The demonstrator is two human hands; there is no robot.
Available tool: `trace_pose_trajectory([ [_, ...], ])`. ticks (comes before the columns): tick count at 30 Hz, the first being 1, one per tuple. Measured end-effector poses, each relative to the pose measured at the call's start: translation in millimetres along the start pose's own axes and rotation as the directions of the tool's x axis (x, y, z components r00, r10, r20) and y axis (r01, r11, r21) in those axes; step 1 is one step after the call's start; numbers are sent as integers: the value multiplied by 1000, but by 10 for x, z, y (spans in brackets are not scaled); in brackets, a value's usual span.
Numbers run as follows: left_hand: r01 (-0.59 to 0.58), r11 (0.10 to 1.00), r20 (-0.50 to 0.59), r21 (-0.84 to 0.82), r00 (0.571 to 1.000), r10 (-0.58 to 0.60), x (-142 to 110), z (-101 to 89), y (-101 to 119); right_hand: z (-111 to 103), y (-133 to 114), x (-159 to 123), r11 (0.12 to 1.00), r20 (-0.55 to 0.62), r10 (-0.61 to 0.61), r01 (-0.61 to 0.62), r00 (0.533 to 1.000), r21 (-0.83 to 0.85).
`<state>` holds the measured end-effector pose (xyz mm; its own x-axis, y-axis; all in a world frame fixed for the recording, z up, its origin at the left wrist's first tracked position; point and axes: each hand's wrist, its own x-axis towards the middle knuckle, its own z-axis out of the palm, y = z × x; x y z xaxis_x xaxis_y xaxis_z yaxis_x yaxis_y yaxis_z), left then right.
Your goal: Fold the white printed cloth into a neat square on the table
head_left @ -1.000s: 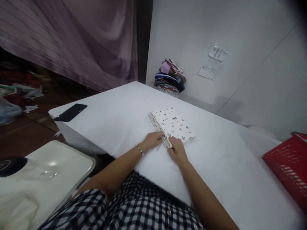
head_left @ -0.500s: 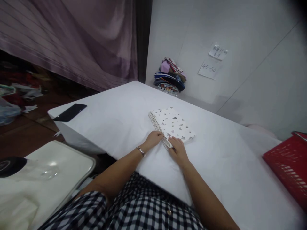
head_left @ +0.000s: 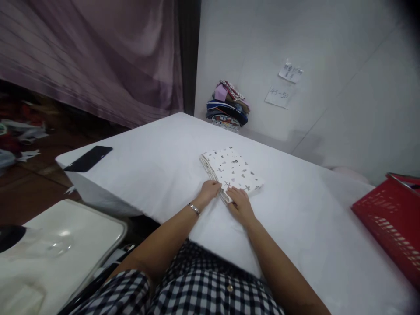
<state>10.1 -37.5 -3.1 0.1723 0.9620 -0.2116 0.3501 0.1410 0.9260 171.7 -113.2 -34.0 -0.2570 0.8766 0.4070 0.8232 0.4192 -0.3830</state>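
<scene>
Cloth (head_left: 236, 168), long axis far-left to near-right; left fingers (head_left: 215, 186) pinching edge, right fingers (head_left: 234, 191) atop near end, grip unclear.

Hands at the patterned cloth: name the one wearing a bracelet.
The left hand: a silvery bracelet shows at its wrist, while the right hand has none in view.

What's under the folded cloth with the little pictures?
The folded cloth lies on the white tabletop. Anything else right underneath is covered, so I can't tell.

A white cloth (head_left: 236, 169) with grey motifs lies folded, seemingly in several layers, on the table (head_left: 157, 151).
</scene>
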Motion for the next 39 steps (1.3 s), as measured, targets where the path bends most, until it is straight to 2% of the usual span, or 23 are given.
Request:
trace_pose_trajectory([
  [3, -68, 977, -87, 204, 992, 87, -10, -6, 7, 2, -28, 8, 999, 19, -6, 6, 1000, -37],
  [6, -77, 897, -135, 435, 980, 150, -20, -20, 20, 3, -47, 15, 998, 33, -3, 5, 999, -66],
  [9, -97, 848, -165, 520, 963, 211, -45, -18, 13, -2, -63, 24, 997, 34, -3, 5, 999, -77],
  [11, -225, 797, -148, 560, 920, 363, -89, 5, -4, -8, -83, 33, 997, 38, 0, 3, 999, -78],
  [14, -508, 650, 18, 564, 795, 606, -186, 60, -35, -24, -112, 38, 998, 55, 10, -7, 998, -62],
  [16, -624, 576, 140, 527, 733, 666, -241, 88, -53, -45, -97, 20, 999, 55, 1, 1, 998, -40],
  [17, -649, 561, 176, 514, 720, 671, -259, 96, -61, -61, -67, 2, 999, 41, -12, 13, 999, -30],
  [19, -654, 561, 199, 507, 722, 662, -275, 96, -72, -103, 46, -47, 1000, -49, -26, 26, 998, -15],
  [21, -634, 582, 196, 509, 744, 638, -273, 89, -78, -159, 225, -100, 999, -216, 34, -34, 976, 2],
  [22, -623, 594, 197, 509, 756, 624, -271, 87, -79, -188, 332, -121, 995, -307, 99, -98, 947, 20],
  [24, -604, 617, 200, 505, 776, 598, -271, 91, -77, -240, 556, -139, 963, -439, 265, -255, 859, 82],
  [26, -579, 642, 186, 503, 798, 574, -280, 104, -70, -275, 773, -117, 905, -475, 422, -390, 772, 170],
  [27, -563, 657, 173, 501, 809, 561, -286, 111, -66, -286, 871, -91, 873, -464, 486, -435, 741, 219],
  [29, -540, 691, 152, 481, 828, 540, -299, 124, -60, -302, 1042, -19, 826, -423, 564, -471, 709, 311],
  [32, -524, 734, 134, 432, 842, 522, -312, 132, -59, -348, 1221, 94, 791, -360, 595, -448, 718, 416],
  [34, -518, 750, 129, 412, 848, 515, -317, 135, -65, -410, 1290, 129, 729, -255, 634, -454, 730, 513],
  [37, -506, 767, 113, 395, 855, 506, -321, 145, -76, -526, 1344, 99, 538, -16, 698, -510, 716, 671],
  [39, -496, 781, 98, 380, 861, 499, -321, 158, -82, -583, 1361, 58, 467, 76, 685, -517, 725, 718],
])
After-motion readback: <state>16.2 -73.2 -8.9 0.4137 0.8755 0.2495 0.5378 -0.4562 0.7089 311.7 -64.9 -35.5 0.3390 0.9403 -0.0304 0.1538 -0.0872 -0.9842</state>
